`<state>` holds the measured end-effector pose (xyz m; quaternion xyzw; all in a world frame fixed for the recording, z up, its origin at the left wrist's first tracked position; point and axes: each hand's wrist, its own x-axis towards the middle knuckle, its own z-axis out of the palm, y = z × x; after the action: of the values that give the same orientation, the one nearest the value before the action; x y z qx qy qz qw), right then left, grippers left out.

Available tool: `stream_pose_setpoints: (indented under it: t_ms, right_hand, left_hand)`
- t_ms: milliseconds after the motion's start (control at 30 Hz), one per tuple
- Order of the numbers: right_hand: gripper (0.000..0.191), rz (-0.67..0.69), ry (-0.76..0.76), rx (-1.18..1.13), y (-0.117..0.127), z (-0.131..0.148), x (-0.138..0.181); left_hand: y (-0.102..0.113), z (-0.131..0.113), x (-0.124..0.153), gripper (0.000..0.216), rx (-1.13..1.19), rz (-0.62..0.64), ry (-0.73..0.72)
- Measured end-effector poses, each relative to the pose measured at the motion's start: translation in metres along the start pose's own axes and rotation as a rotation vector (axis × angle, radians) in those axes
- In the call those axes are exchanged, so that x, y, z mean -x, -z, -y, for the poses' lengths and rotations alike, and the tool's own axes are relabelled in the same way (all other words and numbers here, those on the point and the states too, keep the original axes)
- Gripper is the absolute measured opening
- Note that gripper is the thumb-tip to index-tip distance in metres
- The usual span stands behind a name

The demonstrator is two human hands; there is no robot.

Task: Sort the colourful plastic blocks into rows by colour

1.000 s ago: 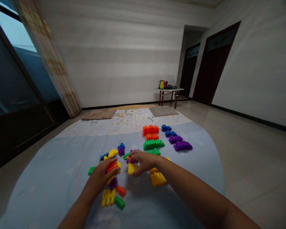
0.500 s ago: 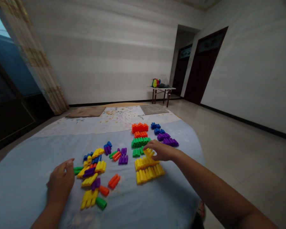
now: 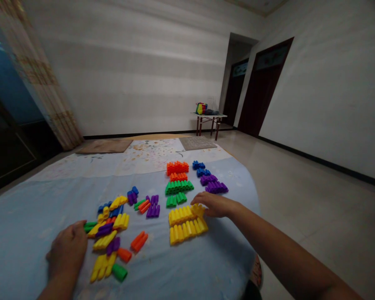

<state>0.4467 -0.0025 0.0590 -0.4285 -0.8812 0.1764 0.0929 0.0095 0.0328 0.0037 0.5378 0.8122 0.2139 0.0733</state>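
My right hand (image 3: pixel 213 204) rests on a yellow block (image 3: pixel 198 209) at the right end of the yellow rows (image 3: pixel 187 224), fingers closed on it. My left hand (image 3: pixel 67 252) lies on the light blue sheet (image 3: pixel 37 216), fingers curled, beside a mixed pile of loose blocks (image 3: pixel 109 227) in yellow, purple, blue, green and orange. Sorted groups lie farther off: green blocks (image 3: pixel 178 188), orange blocks (image 3: pixel 177 168), purple blocks (image 3: pixel 213 184) and blue blocks (image 3: pixel 200 167).
The sheet ends in a rounded edge on the right, with bare tiled floor (image 3: pixel 300 200) beyond. A small table (image 3: pixel 208 117) with bags stands at the far wall by dark doors (image 3: pixel 260 87). A curtain (image 3: pixel 34 75) hangs at left.
My right hand carried a yellow block from the mixed pile over to the yellow rows and lowered it there. My left hand left the pile and drew back toward me.
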Motion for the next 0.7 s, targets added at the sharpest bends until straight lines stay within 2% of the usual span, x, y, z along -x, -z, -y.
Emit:
stream_pose_setpoints:
  t_ms: [133, 233, 333, 433, 533, 700]
  right_hand:
    - [0.058, -0.139, -0.024, -0.026, -0.007, -0.004, 0.009]
    - [0.048, -0.247, -0.160, -0.043, -0.012, -0.003, 0.017]
    - [0.049, -0.249, -0.330, -0.068, -0.018, 0.002, 0.019]
    - [0.053, -0.204, -0.400, -0.061, -0.022, 0.007, 0.014]
    - [0.049, -0.168, -0.382, -0.060, -0.021, 0.005, 0.009]
    - [0.054, -0.157, -0.246, -0.045, -0.014, -0.003, 0.008]
  left_hand:
    - [0.001, -0.002, 0.001, 0.061, 0.035, 0.009, 0.001]
    - [0.001, -0.003, 0.002, 0.064, 0.059, 0.014, 0.010]
    - [0.001, -0.003, 0.003, 0.063, 0.055, 0.022, 0.018]
    - [0.001, -0.003, 0.003, 0.060, 0.050, 0.010, 0.004]
    - [-0.001, -0.001, 0.002, 0.058, 0.064, -0.003, -0.005]
    - [-0.006, 0.002, -0.002, 0.059, 0.065, 0.000, 0.008]
